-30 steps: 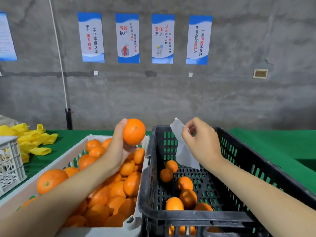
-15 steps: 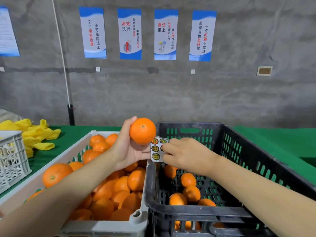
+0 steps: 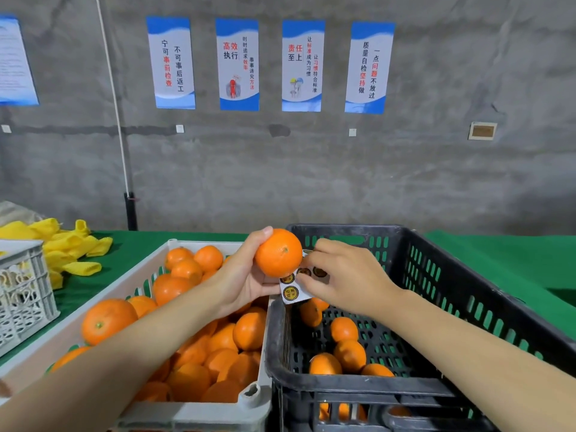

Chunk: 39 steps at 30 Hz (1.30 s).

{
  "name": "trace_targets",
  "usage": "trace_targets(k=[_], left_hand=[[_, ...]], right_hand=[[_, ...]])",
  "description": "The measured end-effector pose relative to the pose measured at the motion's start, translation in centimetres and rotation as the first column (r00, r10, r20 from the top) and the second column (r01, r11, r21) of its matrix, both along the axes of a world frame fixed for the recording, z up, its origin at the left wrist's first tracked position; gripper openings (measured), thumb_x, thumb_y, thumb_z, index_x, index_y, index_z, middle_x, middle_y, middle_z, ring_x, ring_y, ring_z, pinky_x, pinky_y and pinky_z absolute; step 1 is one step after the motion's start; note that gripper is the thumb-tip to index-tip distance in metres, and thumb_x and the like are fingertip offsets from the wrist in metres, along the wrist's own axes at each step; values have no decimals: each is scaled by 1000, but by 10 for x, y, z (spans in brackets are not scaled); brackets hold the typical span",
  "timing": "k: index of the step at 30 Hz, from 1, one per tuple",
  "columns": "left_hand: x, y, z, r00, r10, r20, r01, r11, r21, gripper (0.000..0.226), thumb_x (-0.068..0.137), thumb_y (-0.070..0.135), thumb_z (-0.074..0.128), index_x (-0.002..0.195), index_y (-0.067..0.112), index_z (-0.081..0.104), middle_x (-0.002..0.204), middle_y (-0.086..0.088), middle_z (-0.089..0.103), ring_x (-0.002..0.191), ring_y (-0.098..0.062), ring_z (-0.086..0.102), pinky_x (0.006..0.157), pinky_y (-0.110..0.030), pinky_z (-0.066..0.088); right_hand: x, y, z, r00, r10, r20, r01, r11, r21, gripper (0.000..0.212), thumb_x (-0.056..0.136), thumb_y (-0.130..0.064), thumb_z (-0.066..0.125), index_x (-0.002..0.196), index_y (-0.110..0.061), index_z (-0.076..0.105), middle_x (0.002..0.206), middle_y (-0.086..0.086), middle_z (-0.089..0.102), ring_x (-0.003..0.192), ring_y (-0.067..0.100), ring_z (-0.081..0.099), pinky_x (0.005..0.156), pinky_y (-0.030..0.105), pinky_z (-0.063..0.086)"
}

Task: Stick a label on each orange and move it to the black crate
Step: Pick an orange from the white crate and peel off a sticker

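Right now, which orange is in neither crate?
The orange gripped in the left hand, beside the label sheet; all others lie in the white crate or black crate.

surface: green table (image 3: 498,260) | on it: white crate (image 3: 124,285) | black crate (image 3: 467,291) | grey basket (image 3: 21,294) | yellow nets (image 3: 62,244)

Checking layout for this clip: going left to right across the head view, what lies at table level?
Small white basket → white crate → left hand → held orange → right hand pinching the label sheet → black crate.
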<state>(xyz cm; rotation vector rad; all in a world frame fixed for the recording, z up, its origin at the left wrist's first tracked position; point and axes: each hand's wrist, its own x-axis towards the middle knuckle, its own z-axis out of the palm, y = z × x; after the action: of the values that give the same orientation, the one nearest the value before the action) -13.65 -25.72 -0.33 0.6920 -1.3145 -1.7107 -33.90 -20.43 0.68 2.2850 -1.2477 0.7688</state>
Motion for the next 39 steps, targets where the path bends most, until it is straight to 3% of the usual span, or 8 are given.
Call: trace_targets(k=[5,10,14,17,23,27,32,39], left_hand=[[-3,-2,-1,1000,11,-17,-10,1000,8,77,74,62,66,135,17,51,115,-21,71,107,-38,69,84,-51,59],[-1,-3,-1,1000,18,-16,-18,1000,-3,78,75,63,62,135,14,50,115,-21,71,105,-38,70,84,-52,59],[-1,-3,-1,999,36,3,-36,999,-15,79,75,62,61,136,14,50,115,-21,71,105,-38,70,84,-52,59],[-1,-3,-1,998,46,40,-45,998,-34,82,73,62,62,141,17,46,123,-22,67,106,-37,70,91,-55,56],[-4,-3,-2,997,69,42,-69,998,-15,80,71,61,64,138,19,48,118,-19,71,104,-35,71,86,-52,58],[-3,-2,-2,997,48,60,-46,998,-31,74,79,65,58,137,19,51,119,-19,70,109,-36,69,93,-55,55],[-4,0,-1,996,62,60,-60,998,-31,77,80,65,62,141,20,48,123,-18,69,110,-35,69,100,-58,50],[-4,1,0,994,75,84,-71,996,-49,83,74,66,61,141,19,47,124,-18,68,109,-33,69,104,-57,48]], right_hand=[[-4,-3,2,993,-37,108,29,997,71,40,87,-56,63,112,-26,72,97,-11,54,87,5,46,61,24,33],[-4,-2,4,995,-4,97,-10,991,137,43,86,-55,65,117,-26,72,107,-13,59,99,8,52,73,30,47],[-4,-2,5,999,17,34,-22,987,157,45,89,-51,65,123,-23,70,109,-11,61,99,9,52,72,27,43],[-3,-1,5,999,29,42,-35,985,167,40,91,-46,64,122,-22,71,107,-11,63,98,11,57,71,28,45],[-7,-1,5,932,66,355,-162,955,248,14,88,-35,70,91,-25,80,88,-9,69,81,9,63,73,40,52],[-6,1,8,949,53,311,-142,952,270,29,83,-50,73,96,-25,79,87,-11,66,79,7,61,72,38,52],[-2,0,6,979,40,200,-94,959,269,29,89,-46,68,103,-22,78,96,-9,68,88,11,60,75,37,51],[-3,-2,5,945,81,316,-176,942,285,21,91,-36,69,100,-21,79,92,-6,70,85,11,63,77,41,52]])
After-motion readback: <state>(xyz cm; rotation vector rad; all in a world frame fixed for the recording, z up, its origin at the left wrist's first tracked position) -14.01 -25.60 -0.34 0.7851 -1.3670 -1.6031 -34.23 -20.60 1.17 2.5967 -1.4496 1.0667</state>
